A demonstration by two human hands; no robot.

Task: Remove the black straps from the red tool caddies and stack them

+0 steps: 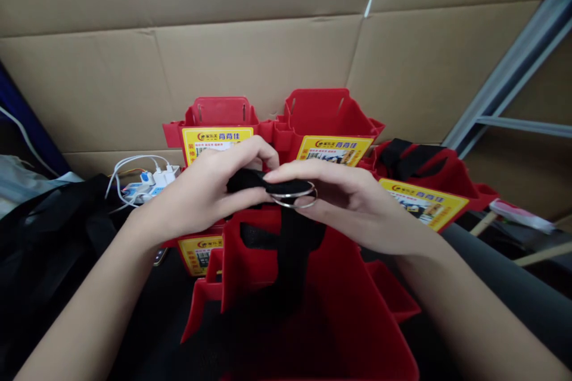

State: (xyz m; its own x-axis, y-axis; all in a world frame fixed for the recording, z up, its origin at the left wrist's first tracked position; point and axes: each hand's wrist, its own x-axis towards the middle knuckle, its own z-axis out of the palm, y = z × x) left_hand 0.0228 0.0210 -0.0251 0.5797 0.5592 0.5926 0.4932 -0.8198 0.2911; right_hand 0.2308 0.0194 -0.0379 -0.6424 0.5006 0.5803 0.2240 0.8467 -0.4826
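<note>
Left hand [201, 190]: forearm enters from lower left, wrist bent inward, fingers curled, grip closed on the black strap [250, 181] at its bunched end.

Right hand [353, 199]: forearm enters from lower right, palm turned toward the body, index finger laid flat along the strap's top, thumb beneath; grip pinched on the strap just beside the metal rings [297, 196].

Black strap: held level between both hands at centre frame, its tail hanging down into the near red container [322, 297].

Metal rings: two, stacked, threaded on the strap against the right fingers.

Red bins [326, 116]: row behind the hands, yellow labels [333, 152] on their fronts.

Chargers with white cables [152, 181]: left of the bins.

Cardboard wall [250, 59]: backdrop.
</note>
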